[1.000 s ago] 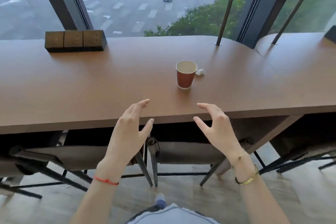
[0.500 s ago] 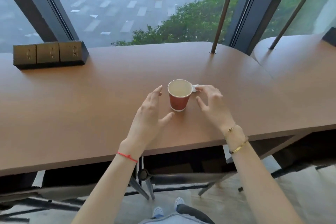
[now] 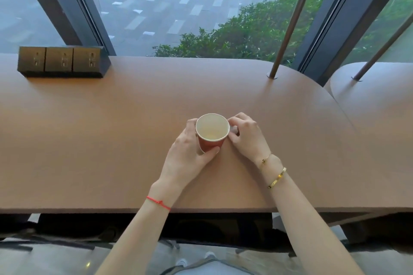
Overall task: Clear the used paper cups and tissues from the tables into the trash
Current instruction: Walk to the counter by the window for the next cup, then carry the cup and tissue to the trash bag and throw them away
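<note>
The paper cup [image 3: 212, 134] is standing upright near the middle of the counter [image 3: 111, 140], well in from the near edge and from the far edge under the window. The left hand [image 3: 187, 158] is wrapping the cup's left side, thumb pressing the near wall low down and fingers curling behind the rim; its grip is grasping the cup. The right hand [image 3: 244, 135] is sitting just right of the cup, fingers bent inward and pinching a small white tissue [image 3: 233, 129], which is mostly hidden, so its shape is not readable. The right grip is clenching on that tissue.

Open room: the counter is lying bare to the left, right and near side of both hands. At the far left, a dark block of 3 power sockets [image 3: 60, 61] is sitting well apart from the cup. At the far right, a slim metal post [image 3: 288, 22] is passing through the surface, and the counter's end is curving round beside a second rounded counter [image 3: 375, 107].

Materials: the counter is showing a matte brown, smooth face with a thin straight near edge. The cup is showing a red outer wall, a rolled white rim and a pale interior with a slight yellowish residue at the bottom.
</note>
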`<action>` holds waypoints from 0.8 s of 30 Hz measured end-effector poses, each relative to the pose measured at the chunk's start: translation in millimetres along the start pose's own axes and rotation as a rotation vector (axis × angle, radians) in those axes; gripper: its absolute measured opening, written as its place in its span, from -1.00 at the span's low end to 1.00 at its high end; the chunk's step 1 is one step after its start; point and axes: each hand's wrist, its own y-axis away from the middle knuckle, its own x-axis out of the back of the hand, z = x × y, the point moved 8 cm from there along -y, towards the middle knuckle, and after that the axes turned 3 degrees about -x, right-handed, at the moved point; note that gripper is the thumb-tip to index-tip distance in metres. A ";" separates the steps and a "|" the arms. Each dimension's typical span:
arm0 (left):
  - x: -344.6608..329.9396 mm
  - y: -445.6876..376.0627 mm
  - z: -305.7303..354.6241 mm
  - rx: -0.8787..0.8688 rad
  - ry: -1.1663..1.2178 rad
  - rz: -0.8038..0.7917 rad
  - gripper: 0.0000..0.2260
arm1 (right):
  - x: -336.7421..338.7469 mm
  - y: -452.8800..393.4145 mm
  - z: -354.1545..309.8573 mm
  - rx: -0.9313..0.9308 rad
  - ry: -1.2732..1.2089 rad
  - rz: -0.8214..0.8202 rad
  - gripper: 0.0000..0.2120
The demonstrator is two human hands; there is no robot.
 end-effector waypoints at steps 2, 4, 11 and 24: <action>1.0 0.3 -2.8 0.008 -0.009 0.019 -0.45 | 1.5 1.7 3.8 -0.012 -0.033 0.005 -0.90; 4.4 2.9 -4.5 0.005 -0.021 0.034 -0.44 | 4.3 7.0 7.4 -0.027 -0.073 0.019 -0.94; 25.7 23.6 -10.8 -0.001 -0.013 0.075 -0.40 | 30.9 53.1 11.6 -0.048 -0.123 0.139 -0.96; 47.5 101.7 -5.9 -0.151 0.026 -0.125 -0.39 | 39.6 211.3 -18.9 -0.252 -0.123 0.293 -0.84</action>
